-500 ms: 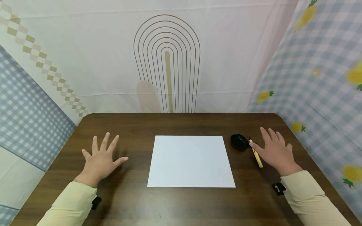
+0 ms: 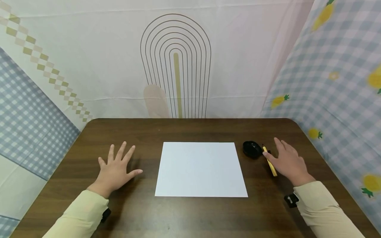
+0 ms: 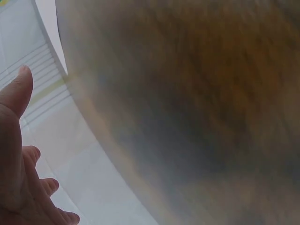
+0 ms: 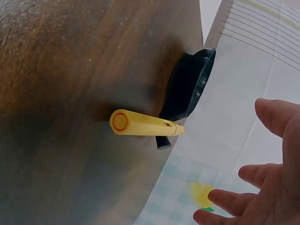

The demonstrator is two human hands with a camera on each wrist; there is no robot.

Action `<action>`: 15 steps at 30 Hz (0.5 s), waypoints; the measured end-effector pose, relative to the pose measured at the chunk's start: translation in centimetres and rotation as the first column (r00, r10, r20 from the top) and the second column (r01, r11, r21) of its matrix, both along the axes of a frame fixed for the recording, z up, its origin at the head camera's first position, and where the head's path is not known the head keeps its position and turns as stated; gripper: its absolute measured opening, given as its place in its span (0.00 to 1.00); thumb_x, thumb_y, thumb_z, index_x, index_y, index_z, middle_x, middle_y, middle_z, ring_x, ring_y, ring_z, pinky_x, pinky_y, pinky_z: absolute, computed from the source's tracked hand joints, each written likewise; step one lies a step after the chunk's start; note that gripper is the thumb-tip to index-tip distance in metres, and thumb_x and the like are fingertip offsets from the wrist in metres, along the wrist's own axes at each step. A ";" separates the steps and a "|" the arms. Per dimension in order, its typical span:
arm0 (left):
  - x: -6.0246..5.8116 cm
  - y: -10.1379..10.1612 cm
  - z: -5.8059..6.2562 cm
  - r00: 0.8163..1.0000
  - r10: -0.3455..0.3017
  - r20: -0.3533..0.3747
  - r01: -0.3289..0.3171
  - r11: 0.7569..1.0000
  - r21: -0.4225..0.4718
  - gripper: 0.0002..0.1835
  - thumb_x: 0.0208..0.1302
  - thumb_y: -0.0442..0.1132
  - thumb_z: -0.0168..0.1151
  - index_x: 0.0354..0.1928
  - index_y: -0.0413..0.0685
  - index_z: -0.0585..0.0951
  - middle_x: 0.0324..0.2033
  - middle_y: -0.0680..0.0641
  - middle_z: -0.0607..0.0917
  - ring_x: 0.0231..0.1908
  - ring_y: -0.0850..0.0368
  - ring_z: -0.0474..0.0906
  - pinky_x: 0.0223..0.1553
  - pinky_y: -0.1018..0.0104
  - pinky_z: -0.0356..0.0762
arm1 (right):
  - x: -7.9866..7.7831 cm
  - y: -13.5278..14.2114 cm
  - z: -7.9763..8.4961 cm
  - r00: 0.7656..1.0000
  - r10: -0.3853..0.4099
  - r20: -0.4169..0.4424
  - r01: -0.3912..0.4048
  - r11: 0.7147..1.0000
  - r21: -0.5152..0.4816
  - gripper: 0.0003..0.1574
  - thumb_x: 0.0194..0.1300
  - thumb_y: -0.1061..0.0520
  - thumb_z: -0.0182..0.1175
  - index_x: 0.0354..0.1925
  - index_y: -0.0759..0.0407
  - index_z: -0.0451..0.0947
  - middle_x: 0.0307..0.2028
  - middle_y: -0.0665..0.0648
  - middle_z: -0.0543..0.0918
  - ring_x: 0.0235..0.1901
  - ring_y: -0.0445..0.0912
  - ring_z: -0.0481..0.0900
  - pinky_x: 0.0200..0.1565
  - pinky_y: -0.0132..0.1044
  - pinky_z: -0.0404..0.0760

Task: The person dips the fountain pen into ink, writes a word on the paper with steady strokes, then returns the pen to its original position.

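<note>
My left hand (image 2: 114, 173) is held over the left side of the table with its fingers spread and nothing in them. On the right, my right hand (image 2: 290, 163) hovers beside a yellow pen (image 2: 270, 163), its thumb overlapping the pen in the head view. That pen (image 4: 145, 124) has a dark tip and lies with its blunt end toward me. Just left of it sits a round, shallow black object (image 2: 251, 149) with a short stub, seen edge-on (image 4: 190, 86) in the right wrist view. The right fingers are loosely bent and hold nothing.
A blank white sheet of paper (image 2: 201, 170) lies mid-table between the hands. The brown wooden table (image 2: 178, 218) ends at the back against a white printed cloth (image 2: 238, 59). Checked cloth (image 2: 327, 109) with pineapples hangs along the right side.
My left hand has shifted to the right, toward the paper, and slightly nearer me. The right hand has dipped a little and its fingers have drawn closer together. The objects stay put.
</note>
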State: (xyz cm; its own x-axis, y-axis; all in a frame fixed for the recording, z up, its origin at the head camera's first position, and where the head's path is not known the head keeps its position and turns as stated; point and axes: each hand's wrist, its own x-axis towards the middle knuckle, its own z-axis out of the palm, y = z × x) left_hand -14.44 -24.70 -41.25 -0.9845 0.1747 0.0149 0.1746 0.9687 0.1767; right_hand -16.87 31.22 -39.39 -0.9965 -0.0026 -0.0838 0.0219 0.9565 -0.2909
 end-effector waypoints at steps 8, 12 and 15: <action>-0.1 1.4 -0.8 0.999 -0.032 0.014 0.032 0.999 0.008 0.50 0.58 0.68 0.60 0.76 0.53 0.55 0.75 0.38 0.47 0.70 0.25 0.36 0.53 0.16 0.38 | 0.0 0.0 -0.4 0.999 0.025 0.024 -0.024 0.999 -0.039 0.60 0.68 0.26 0.40 0.74 0.71 0.41 0.68 0.81 0.50 0.63 0.77 0.51 0.52 0.77 0.57; -0.2 2.1 -1.1 0.997 -0.072 0.026 0.071 0.997 0.015 0.50 0.57 0.68 0.61 0.76 0.54 0.55 0.75 0.39 0.48 0.71 0.26 0.37 0.53 0.16 0.39 | 0.1 -0.2 -0.7 0.999 0.029 0.024 -0.028 0.998 -0.050 0.61 0.68 0.26 0.41 0.73 0.72 0.42 0.68 0.81 0.51 0.63 0.77 0.51 0.53 0.75 0.58; -0.2 2.6 -1.3 0.993 -0.119 0.018 0.119 0.993 0.019 0.50 0.56 0.67 0.61 0.75 0.54 0.56 0.75 0.39 0.49 0.71 0.26 0.38 0.53 0.16 0.41 | 0.1 -0.3 -0.8 0.999 0.029 0.021 -0.028 0.998 -0.059 0.60 0.69 0.27 0.42 0.73 0.73 0.42 0.67 0.81 0.52 0.63 0.77 0.52 0.54 0.74 0.59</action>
State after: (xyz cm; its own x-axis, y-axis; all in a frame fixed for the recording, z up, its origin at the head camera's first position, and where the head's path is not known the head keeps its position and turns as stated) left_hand -14.62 -22.11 -42.55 -0.9569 0.2903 0.0008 0.2847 0.9380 0.1979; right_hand -16.80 30.87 -40.20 -0.9939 -0.0362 -0.1042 0.0022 0.9380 -0.3466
